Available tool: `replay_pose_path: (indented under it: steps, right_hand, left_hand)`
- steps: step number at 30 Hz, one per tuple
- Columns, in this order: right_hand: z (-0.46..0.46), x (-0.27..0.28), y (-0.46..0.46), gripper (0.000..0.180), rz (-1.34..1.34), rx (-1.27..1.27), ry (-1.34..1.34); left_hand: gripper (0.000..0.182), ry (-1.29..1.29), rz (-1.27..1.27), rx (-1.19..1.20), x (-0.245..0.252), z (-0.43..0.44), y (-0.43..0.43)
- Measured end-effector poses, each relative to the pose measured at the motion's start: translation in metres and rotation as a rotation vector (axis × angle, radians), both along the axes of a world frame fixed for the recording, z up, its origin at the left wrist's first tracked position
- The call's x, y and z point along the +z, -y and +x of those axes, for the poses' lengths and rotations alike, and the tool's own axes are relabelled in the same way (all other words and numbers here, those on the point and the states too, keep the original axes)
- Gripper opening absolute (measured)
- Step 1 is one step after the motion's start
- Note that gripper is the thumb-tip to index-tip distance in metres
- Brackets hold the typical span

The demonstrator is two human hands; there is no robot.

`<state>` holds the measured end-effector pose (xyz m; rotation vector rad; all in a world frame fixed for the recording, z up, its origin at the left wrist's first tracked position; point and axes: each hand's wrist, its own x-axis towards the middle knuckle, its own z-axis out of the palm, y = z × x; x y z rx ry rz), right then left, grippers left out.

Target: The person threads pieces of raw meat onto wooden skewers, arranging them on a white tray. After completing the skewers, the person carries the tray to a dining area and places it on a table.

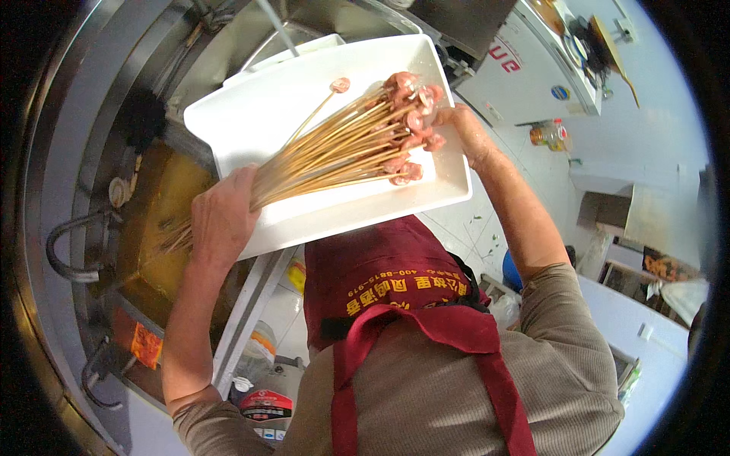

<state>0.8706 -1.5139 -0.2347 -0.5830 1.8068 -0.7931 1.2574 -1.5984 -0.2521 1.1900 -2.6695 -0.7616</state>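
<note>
My left hand [223,214] is closed around the bare ends of a thick bundle of bamboo skewers [331,151]. Pieces of pink raw meat [413,121] sit on the far tips, clustered toward the right. One skewer with a single meat piece [340,85] fans out from the rest. Beneath the bundle is a white plastic tub [251,114], tilted, with its left corner by my left wrist. At the tub's right wall, my right hand [459,128] grips the rim; some of its fingers are hidden.
A metal basin of yellowish-brown liquid [171,194] lies at the left, beside curved metal taps [68,251]. Behind the tub is a steel sink [228,68]. A white freezer [513,74] stands at the upper right. Bottles [550,135] stand near the wall, and containers [265,404] sit below the counter.
</note>
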Motion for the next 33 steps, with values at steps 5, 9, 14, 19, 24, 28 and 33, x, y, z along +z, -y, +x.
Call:
replay_pose_path:
  steps: [5,9,14,19,24,28,33]
  right_hand:
    - [-0.124,0.061,-0.025,0.029,0.036,-0.202,0.05]
    - [-0.165,0.067,-0.082,0.03,0.022,-0.28,0.067]
    - [-0.158,0.058,-0.088,0.042,0.045,-0.374,-0.037]
    - [-0.222,0.097,-0.121,0.056,0.053,-0.384,0.034]
    - [-0.228,0.092,-0.131,0.059,0.039,-0.56,-0.022]
    - [-0.232,0.075,-0.12,0.062,0.045,-0.598,0.046]
    - [-0.272,0.039,-0.111,0.058,0.054,-0.693,0.062]
  left_hand:
    - [0.06,0.117,0.048,-0.182,0.051,-0.148,0.014]
    - [0.08,0.143,0.172,-0.233,0.068,-0.22,-0.019]
    - [0.092,0.067,0.351,-0.274,0.08,-0.221,0.031]
    - [0.039,-0.337,0.456,0.166,0.081,-0.249,0.087]
    - [0.05,-0.116,-0.005,0.479,0.016,-0.211,0.202]
    - [0.072,0.019,-0.094,0.501,-0.071,-0.222,0.338]
    - [0.074,0.079,-0.173,0.475,-0.145,-0.278,0.452]
